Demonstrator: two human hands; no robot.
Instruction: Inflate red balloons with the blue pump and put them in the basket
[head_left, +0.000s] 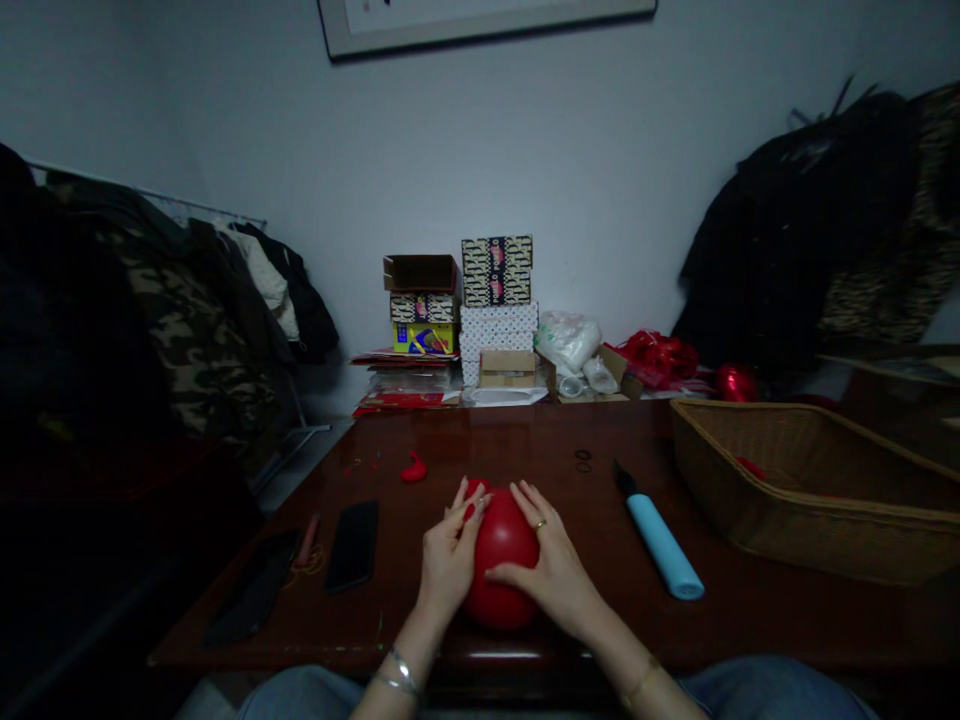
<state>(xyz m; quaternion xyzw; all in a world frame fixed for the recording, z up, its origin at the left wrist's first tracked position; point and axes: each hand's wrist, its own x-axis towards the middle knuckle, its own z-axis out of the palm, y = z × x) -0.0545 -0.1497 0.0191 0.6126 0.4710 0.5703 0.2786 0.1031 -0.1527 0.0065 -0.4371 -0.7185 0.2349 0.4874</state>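
Note:
An inflated red balloon [504, 540] sits between my two hands at the front edge of the dark wooden table. My left hand [448, 555] presses against its left side, fingers bent around a small red part [477, 488] near the top. I cannot tell whether that part is the balloon's neck or another piece. Across the right side lies my right hand [551, 560], a ring on one finger and its thumb over the front of the balloon. To the right rests a light blue hand pump [666, 545] with a black nozzle.
A small red balloon [413, 468] lies left of centre. Two dark phones [352, 545] and rubber bands [306, 562] are at the left. Dark rings [583, 456] lie beyond my right hand. A wicker basket [832, 540] occupies the right; stacked boxes [497, 330] stand behind.

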